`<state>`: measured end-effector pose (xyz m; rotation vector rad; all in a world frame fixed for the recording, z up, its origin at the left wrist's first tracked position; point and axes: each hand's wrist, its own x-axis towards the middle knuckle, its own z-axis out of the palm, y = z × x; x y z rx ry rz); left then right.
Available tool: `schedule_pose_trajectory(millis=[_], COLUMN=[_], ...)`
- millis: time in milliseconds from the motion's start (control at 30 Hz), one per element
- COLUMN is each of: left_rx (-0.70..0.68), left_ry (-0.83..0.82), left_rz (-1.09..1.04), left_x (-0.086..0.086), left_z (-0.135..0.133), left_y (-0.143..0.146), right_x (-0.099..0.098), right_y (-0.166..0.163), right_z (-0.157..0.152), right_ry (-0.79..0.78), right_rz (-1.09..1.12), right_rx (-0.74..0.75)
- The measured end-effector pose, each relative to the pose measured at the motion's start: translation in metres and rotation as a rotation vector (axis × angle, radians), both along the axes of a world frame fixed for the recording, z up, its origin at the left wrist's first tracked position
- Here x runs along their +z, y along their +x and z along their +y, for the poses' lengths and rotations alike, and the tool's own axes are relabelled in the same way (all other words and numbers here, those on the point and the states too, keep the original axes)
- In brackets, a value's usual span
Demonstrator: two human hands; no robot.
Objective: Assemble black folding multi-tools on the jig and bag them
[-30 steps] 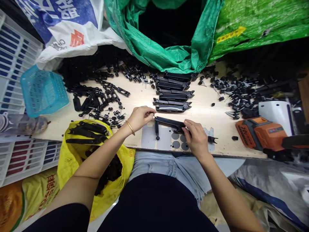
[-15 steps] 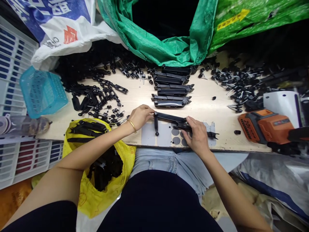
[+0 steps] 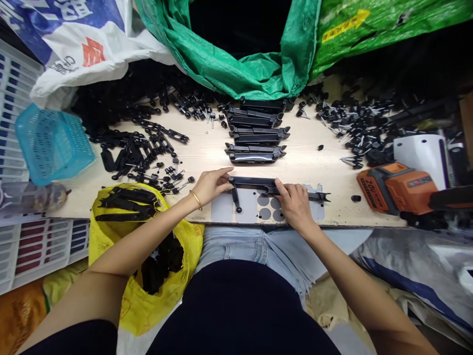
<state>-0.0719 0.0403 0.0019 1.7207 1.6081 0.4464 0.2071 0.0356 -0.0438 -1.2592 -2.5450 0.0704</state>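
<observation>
A long black hinged plastic arm [image 3: 253, 182] lies near the table's front edge, over grey patches. At its left end my left hand [image 3: 212, 186] has its thumb and fingertips about the joint. From that joint a short black link [image 3: 235, 199] with a round tip hangs towards me, slightly tilted. My right hand [image 3: 294, 203] is closed over the right part of the arm, its fingers hiding some of it. A forked black end [image 3: 321, 196] sticks out to the right of that hand.
Several similar black arms [image 3: 255, 148] lie stacked behind. Small black links [image 3: 142, 148] are heaped left, black-headed screws [image 3: 349, 123] right. An orange cordless tool [image 3: 401, 190] is at the right, a blue basket [image 3: 55, 143] at the left, a yellow bag [image 3: 192, 246] below.
The arm has turned to lie more level, and its short link has swung from straight down to a slight tilt. My left thumb has come lower beside the joint. The whole view has shifted slightly.
</observation>
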Motion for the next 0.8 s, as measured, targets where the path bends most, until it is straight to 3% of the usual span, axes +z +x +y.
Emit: schedule_pose_trajectory(millis=[167,367,500,667,800], left_rx=[0.149,0.095,0.106,0.137,0.121], left_ry=[-0.074,-0.086,-0.136,-0.141,-0.176], left_rz=[0.109,0.313,0.329,0.351,0.373], left_x=[-0.006,-0.012,-0.010,-0.010,-0.006], left_z=[-0.030,-0.031,-0.033,-0.037,-0.032], left_y=[0.033,0.040,0.041,0.053,0.047], right_x=[-0.003,-0.006,0.013,0.042,0.036], right_y=[-0.011,0.014,0.021,-0.037,-0.088], right_z=[-0.005,0.014,0.019,0.020,0.026], right_ry=[0.019,-0.040,-0.079,-0.056,-0.081], right_rz=[-0.010,-0.034,0.009,0.064,-0.099], right_rx=[-0.115,0.106,0.163,0.131,0.230])
